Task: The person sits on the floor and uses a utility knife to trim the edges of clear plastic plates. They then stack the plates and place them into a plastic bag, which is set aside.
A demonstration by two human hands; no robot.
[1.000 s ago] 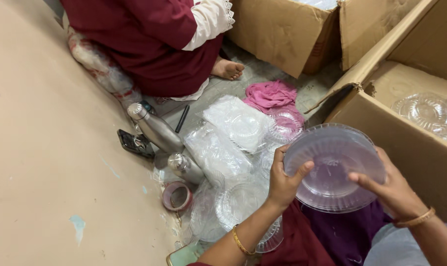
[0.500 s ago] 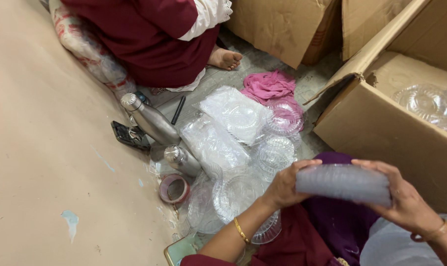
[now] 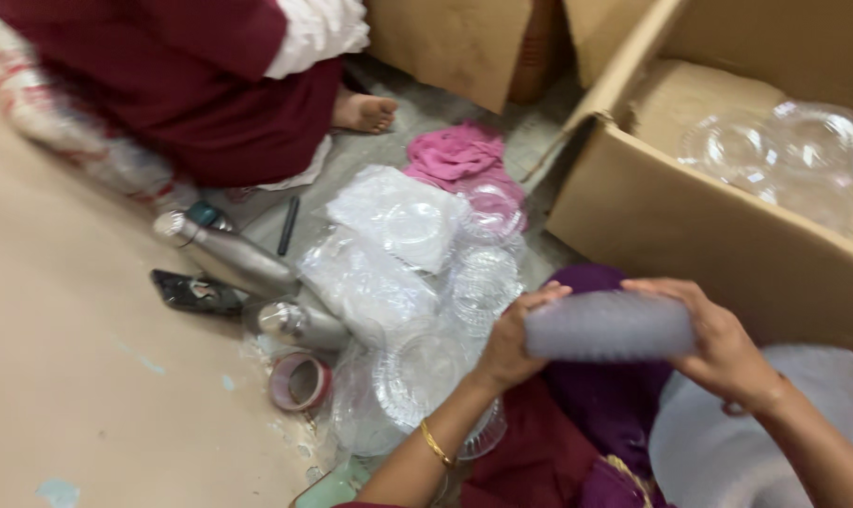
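Open brown cardboard box [image 3: 690, 226] at right, flap [image 3: 624, 71] raised; clear plastic lids [image 3: 793, 160] lie inside. Second brown cardboard box [image 3: 464, 42] at top centre, behind the pink cloth. Clear plastic bags [image 3: 370, 273] of clear lids heaped on the floor, centre. Dark phone [image 3: 196, 292] flat on the floor at left, screen blank. No labels or signs seen.

A pale grey-lilac, translucent stack of plates [image 3: 607, 325] is seen, ribbed along its edge. A gold bangle [image 3: 435, 444] is worn on the left wrist. A pink cloth [image 3: 456, 152], two silver steel bottles [image 3: 234, 258], a red-rimmed roll of tape [image 3: 300, 382] and brown cardboard boxes [image 3: 699, 235] are shown. Clear plastic lids [image 3: 425, 369] are patterned with fine concentric ridges. A maroon garment [image 3: 163, 85] is seen on another person.
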